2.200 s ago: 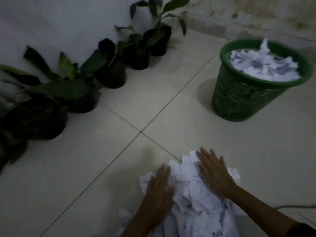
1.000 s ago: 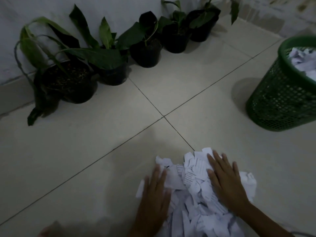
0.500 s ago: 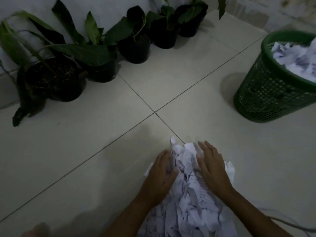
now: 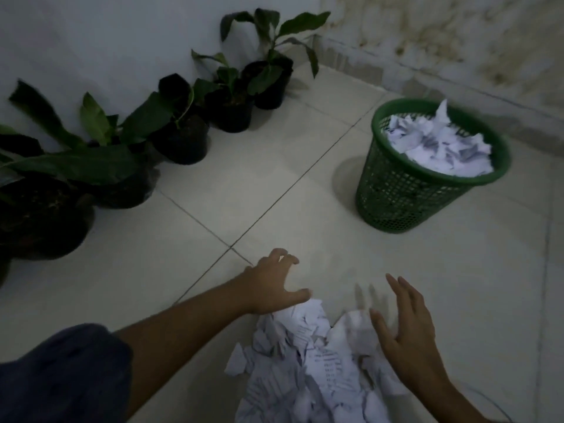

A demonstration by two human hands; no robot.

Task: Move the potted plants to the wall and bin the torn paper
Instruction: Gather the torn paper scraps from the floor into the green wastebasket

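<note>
While both hands, left hand (image 4: 271,282) and right hand (image 4: 406,325), hover fingers apart, five potted plants (image 4: 183,138) line one wall (image 4: 106,41).

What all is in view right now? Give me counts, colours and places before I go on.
potted plants: five at least, dark pots with green leaves, in a row along the wall on the left
bin: one, green mesh, far right, standing upright
paper in the bin: white scraps, heaped to the rim
torn paper pile: one, white, on the floor, near bottom centre
left hand: fingers curled, at the pile's far left edge
right hand: fingers straight, over the pile's right side
</note>
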